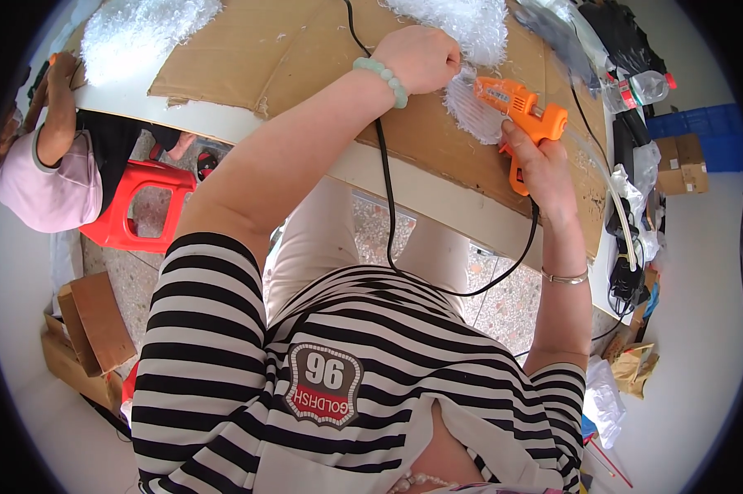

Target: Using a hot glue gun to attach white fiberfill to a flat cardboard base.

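My right hand (542, 169) is wrapped round the handle of an orange glue gun (515, 100), its nozzle pointing left. A clear glue stick (589, 148) trails from the gun's back end. Beneath the nozzle is a small white fluffy piece (470, 111) with a ribbed face. My left hand (419, 59) is closed at the upper left edge of this piece, pinching it; the fingertips are mostly hidden. Both hands are above a brown cardboard sheet (305, 62) on the table. A black cord (503, 276) hangs from the gun's handle.
White shaggy material lies at the far left (149, 37) and far middle. A plastic bottle (647, 89), bags and black cables crowd the right edge. At left, another person (54, 177) works beside a red stool (145, 206). Cardboard boxes (91, 329) stand on the floor.
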`<state>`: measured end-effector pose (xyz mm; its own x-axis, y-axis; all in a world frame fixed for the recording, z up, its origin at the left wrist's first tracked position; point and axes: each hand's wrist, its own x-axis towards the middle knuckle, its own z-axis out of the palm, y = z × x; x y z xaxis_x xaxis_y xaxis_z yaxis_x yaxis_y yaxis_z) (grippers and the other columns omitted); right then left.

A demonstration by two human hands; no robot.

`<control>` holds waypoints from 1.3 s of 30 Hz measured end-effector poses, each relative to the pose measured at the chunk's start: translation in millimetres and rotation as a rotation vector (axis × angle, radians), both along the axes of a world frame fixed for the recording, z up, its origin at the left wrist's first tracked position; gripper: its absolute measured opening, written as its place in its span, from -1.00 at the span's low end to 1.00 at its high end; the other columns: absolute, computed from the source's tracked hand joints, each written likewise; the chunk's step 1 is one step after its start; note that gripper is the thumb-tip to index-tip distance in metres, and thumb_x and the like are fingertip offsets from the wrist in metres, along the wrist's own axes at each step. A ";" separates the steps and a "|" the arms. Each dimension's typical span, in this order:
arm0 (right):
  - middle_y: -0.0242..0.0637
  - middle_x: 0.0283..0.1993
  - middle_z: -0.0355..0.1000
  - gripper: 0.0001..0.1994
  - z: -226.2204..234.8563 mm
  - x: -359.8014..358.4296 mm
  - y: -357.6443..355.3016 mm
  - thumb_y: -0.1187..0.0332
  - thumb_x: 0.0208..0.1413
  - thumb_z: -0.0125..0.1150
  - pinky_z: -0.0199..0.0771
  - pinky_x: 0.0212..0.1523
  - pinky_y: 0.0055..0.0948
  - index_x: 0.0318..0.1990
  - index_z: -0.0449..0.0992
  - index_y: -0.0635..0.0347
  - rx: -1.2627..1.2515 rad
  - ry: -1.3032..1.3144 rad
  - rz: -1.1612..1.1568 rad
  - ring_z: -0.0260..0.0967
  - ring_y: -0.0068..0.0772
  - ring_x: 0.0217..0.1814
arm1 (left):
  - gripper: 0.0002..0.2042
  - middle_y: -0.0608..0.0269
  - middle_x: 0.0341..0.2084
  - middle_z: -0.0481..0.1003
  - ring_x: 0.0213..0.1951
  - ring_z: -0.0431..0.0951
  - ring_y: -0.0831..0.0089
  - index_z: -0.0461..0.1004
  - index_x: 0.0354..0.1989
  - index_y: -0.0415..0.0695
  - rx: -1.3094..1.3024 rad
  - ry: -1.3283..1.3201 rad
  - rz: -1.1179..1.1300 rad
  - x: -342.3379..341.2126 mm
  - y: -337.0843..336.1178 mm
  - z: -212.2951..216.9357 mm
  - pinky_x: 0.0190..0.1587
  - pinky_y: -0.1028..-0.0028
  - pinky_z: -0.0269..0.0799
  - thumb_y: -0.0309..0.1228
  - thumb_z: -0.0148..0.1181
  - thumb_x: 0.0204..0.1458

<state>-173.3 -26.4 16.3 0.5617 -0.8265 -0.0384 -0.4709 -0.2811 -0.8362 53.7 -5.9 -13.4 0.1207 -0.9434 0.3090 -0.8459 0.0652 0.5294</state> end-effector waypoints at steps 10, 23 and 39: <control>-0.48 -0.44 0.35 -0.75 2.4 -1.1 0.8 0.20 0.08 0.13 0.22 -0.36 -0.61 -0.37 0.43 0.23 0.026 0.003 0.028 0.23 -0.67 -0.40 | -0.81 0.13 -0.48 0.52 -0.35 0.50 0.18 0.55 -0.40 -0.11 -0.014 -0.021 0.004 0.9 2.9 1.8 -0.26 0.28 0.40 -0.31 0.08 -0.10; -0.45 -0.46 0.33 -0.78 7.9 -1.9 3.3 0.24 0.09 0.12 0.24 -0.35 -0.59 -0.37 0.40 0.23 0.068 0.006 0.080 0.25 -0.63 -0.41 | -0.81 0.12 -0.47 0.52 -0.36 0.50 0.17 0.54 -0.40 -0.12 -0.026 -0.001 -0.008 3.2 1.6 -2.5 -0.27 0.29 0.40 -0.31 0.08 -0.10; -0.45 -0.46 0.30 -0.83 6.5 -14.7 4.2 0.30 0.10 0.11 0.25 -0.34 -0.57 -0.33 0.36 0.22 0.095 -0.008 0.110 0.24 -0.61 -0.41 | -0.83 0.14 -0.49 0.53 -0.37 0.51 0.17 0.56 -0.45 -0.07 -0.041 -0.005 0.007 5.3 -1.7 -5.6 -0.29 0.28 0.42 -0.35 0.04 -0.12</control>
